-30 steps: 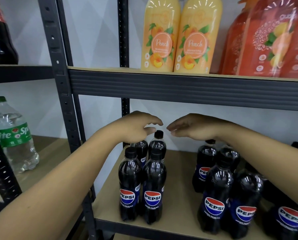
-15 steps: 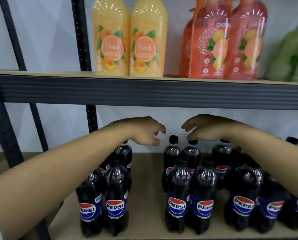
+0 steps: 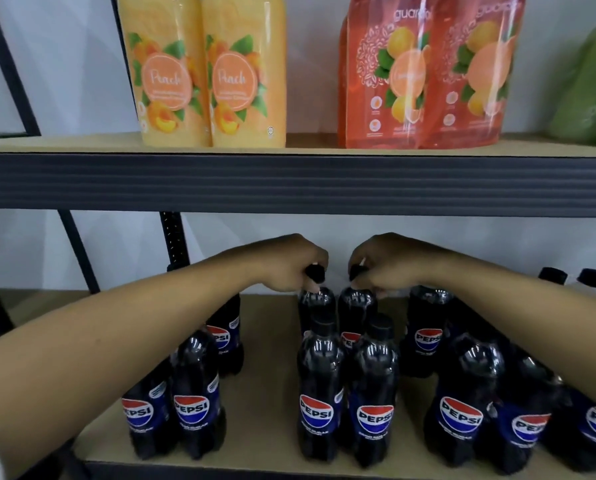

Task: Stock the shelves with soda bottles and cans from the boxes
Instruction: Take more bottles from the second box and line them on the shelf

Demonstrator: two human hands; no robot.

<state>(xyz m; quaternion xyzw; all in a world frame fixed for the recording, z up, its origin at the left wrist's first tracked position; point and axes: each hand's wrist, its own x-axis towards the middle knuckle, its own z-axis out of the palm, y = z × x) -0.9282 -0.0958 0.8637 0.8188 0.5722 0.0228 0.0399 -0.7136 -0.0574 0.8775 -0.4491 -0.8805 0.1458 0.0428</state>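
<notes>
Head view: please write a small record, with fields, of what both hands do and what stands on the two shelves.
left hand: grips the cap of the left rear bottle
right hand: grips the cap of the right rear bottle
held bottles: upright, side by side; lifted or standing, cannot tell
lower shelf: Pepsi bottles upright in clusters, labels forward
upper shelf: two peach bottles, orange pouches, a blurred green thing
</notes>
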